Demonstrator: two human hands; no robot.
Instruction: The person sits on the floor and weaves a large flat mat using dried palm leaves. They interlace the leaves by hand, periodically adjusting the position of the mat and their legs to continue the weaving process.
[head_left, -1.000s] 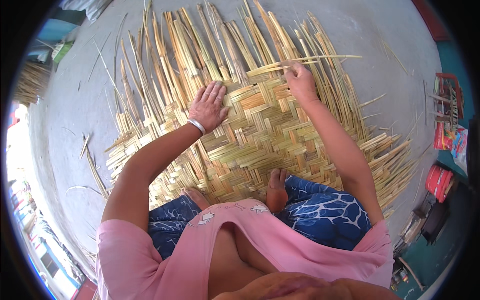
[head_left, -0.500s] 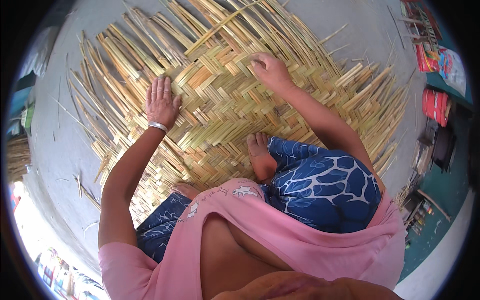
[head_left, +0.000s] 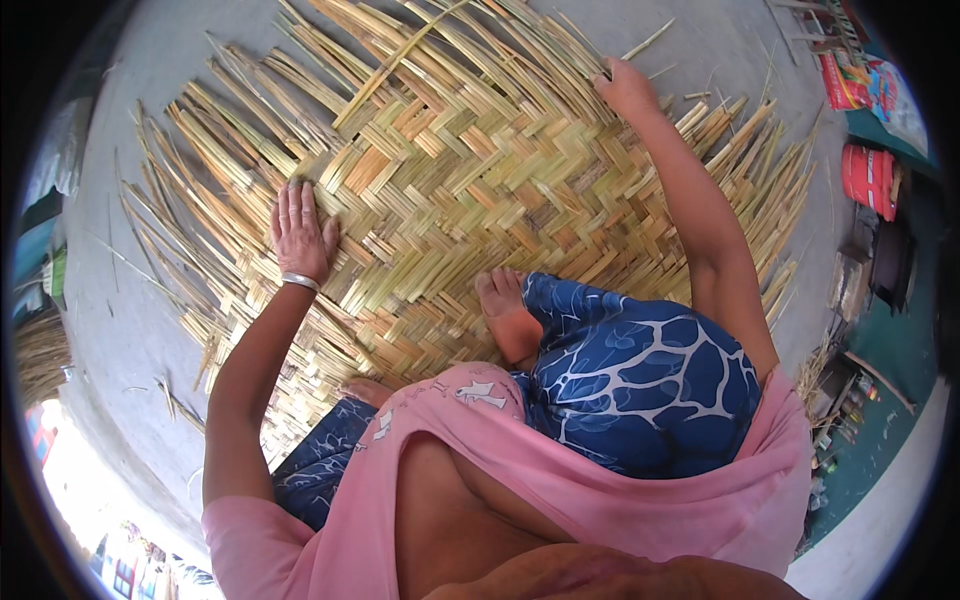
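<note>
A large mat (head_left: 470,200) woven from flat straw-coloured strips lies on the grey floor (head_left: 130,330), with loose strip ends fanning out around its edges. My left hand (head_left: 300,235) lies flat on the mat's left part, fingers spread, with a white bangle at the wrist. My right hand (head_left: 625,88) reaches to the mat's far edge, its fingers curled onto a loose strip (head_left: 640,45) among the unwoven ends. I sit on the mat's near side, my bare foot (head_left: 505,310) resting on the weave, my knee under blue patterned cloth (head_left: 640,380).
A red container (head_left: 868,178) and colourful packets (head_left: 865,75) stand at the right by a green surface. A bundle of straw (head_left: 40,350) lies at the far left. Loose strips (head_left: 170,395) are scattered on the floor beside the mat.
My right hand has gone from the middle of the weave out to the loose ends at the far edge. My left hand stays pressed flat. The view has shifted slightly.
</note>
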